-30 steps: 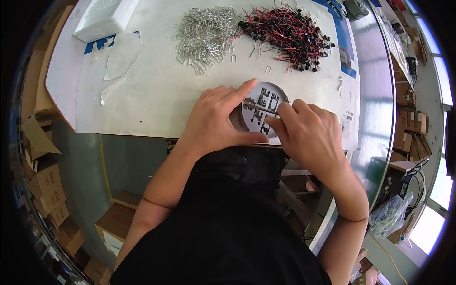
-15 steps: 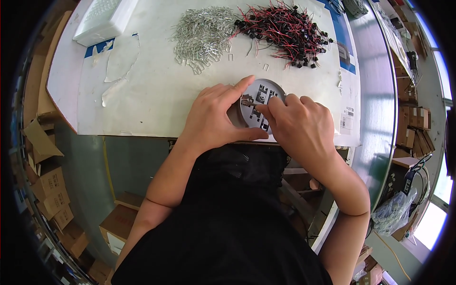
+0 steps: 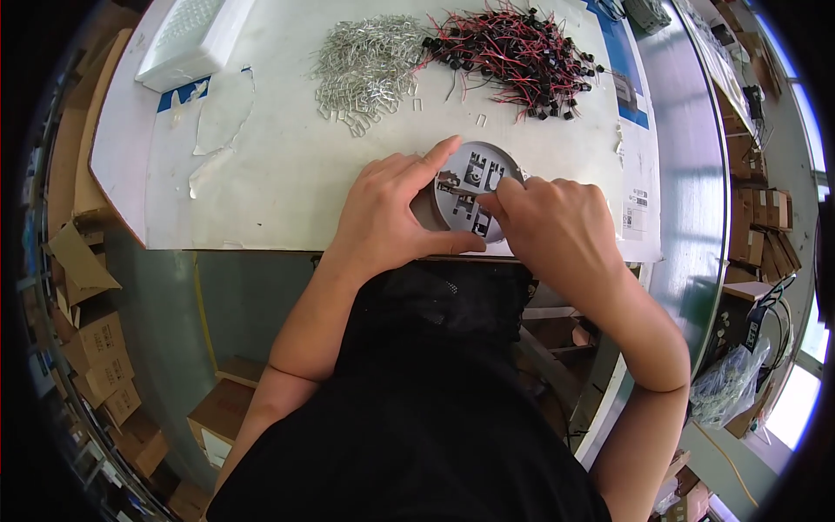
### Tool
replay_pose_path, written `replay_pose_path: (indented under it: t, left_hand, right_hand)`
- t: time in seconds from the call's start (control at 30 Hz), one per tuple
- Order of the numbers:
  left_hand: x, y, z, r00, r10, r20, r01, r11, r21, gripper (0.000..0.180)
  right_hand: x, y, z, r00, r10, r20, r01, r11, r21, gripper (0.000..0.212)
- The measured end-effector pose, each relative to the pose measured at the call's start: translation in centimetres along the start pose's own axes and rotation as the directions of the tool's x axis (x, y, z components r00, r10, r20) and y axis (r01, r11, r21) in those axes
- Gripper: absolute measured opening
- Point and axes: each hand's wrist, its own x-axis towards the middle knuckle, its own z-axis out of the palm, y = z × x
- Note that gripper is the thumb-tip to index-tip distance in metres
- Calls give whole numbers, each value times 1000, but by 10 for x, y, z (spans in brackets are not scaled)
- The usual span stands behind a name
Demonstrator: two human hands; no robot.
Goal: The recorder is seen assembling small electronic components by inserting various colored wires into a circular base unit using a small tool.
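A shallow round grey housing (image 3: pixel 489 157) with black and white fittings inside stands tilted near the table's front edge. My left hand (image 3: pixel 383 204) cups it from the left, forefinger at its far rim and thumb at its near rim. Over its right side, my right hand (image 3: pixel 557 217) is closed with thumb and forefinger together on a slim metal tool (image 3: pixel 461 190). The tool's far end reaches left into the housing; its exact kind is too small to tell. My right fingers hide part of the housing's right side.
Beyond my hands lie a heap of bent metal wire clips (image 3: pixel 370 65) and a heap of small black parts with red and black leads (image 3: pixel 522 56). A white foam box (image 3: pixel 191 43) stands far left. Cardboard boxes (image 3: pixel 104 357) are stacked off the table's left.
My right hand has shifted slightly, with the slim tool still inside the housing. My left hand keeps its hold. The whole view has shifted a little.
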Motion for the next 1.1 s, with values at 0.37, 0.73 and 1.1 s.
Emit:
replay_pose_path:
  t: [0.37, 0.73, 1.1]
  left_hand:
    - [-1, -21, -22, 971, -87, 224, 153, 944, -294, 65]
    - [4, 19, -3, 992, 40, -122, -54, 992, -113, 23]
    - [-21, -24, -7, 975, -147, -166, 72, 918, -390, 21]
  right_hand:
    - [-42, -44, 51, 941, 112, -320, 57, 879, 474, 45]
    - [-50, 75, 59, 248, 720, -648, -126, 687, 715, 51]
    - [-304, 476, 155, -116, 993, 5, -506, -63, 861, 43]
